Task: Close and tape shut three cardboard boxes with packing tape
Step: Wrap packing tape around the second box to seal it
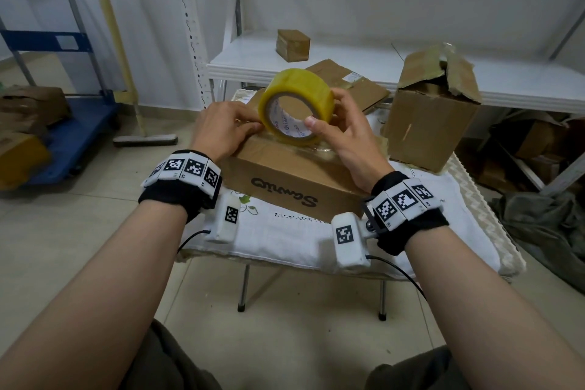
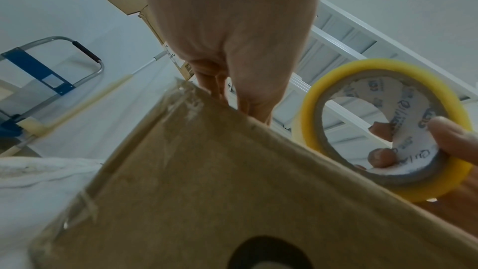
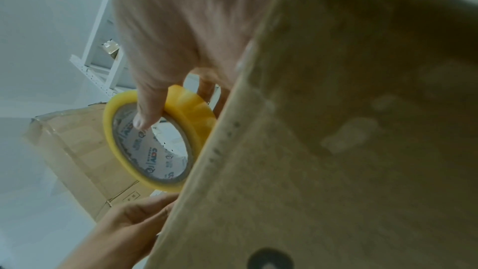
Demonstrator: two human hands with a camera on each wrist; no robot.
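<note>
A closed brown cardboard box (image 1: 285, 174) with dark lettering on its front lies on the white-clothed table (image 1: 316, 237). My right hand (image 1: 326, 111) grips a yellow roll of packing tape (image 1: 297, 85) upright on the box top, thumb inside the core and fingers over the outer rim. The roll (image 3: 191, 109) shows the same grip in the right wrist view, and also appears in the left wrist view (image 2: 336, 81). My left hand (image 1: 228, 127) rests on the box top (image 2: 207, 181) just left of the roll, fingertips near its base. A shiny strip of clear tape (image 1: 319, 149) lies on the lid.
A taller box (image 1: 433, 117) with torn open flaps stands at the table's right. A flat carton (image 1: 351, 82) lies behind. A small closed box (image 1: 292, 44) sits on the white shelf (image 1: 380, 73). A blue trolley (image 1: 79, 133) with boxes stands at left.
</note>
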